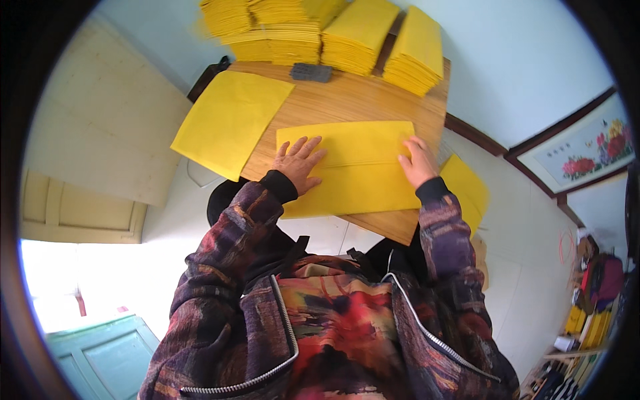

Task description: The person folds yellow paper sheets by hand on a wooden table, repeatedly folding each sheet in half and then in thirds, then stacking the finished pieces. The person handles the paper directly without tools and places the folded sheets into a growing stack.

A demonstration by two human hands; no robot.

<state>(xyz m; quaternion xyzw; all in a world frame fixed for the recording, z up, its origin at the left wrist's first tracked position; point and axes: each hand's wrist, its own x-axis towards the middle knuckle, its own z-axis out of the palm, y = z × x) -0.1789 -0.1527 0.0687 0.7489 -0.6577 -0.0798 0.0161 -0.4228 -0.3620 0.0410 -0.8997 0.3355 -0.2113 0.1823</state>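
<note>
Head view: nearest, a patterned jacket [443, 233] with metal zips is worn by the person, whose arms are stretched over a table [363, 97] of striped wood grain. A yellow sheet [363, 193], oblong, matt and soft-looking like felt, is laid flat at the table's near edge, beneath both hands. The left hand [299, 161] is spread wide on the sheet's left part. The right hand [419, 163] is held narrower at the right edge, fingers bent; whether the edge is pinched cannot be told. The sheet is crossed by a straight line, perhaps a fold, so it is judged to be partly worked rather than finished.

Beside the table, on the right, another yellow piece [467, 193] is partly hidden. On the left, a broad loose sheet [230, 120] is laid flat, its corner hanging past the table; no fold is seen in it, so it is judged unworked.

Farther back, a small grey block [311, 73] is set before tall yellow stacks [357, 37], their layered edges neatly squared; these are judged to be done. Behind, a pale blue wall [507, 60] is seen.
</note>
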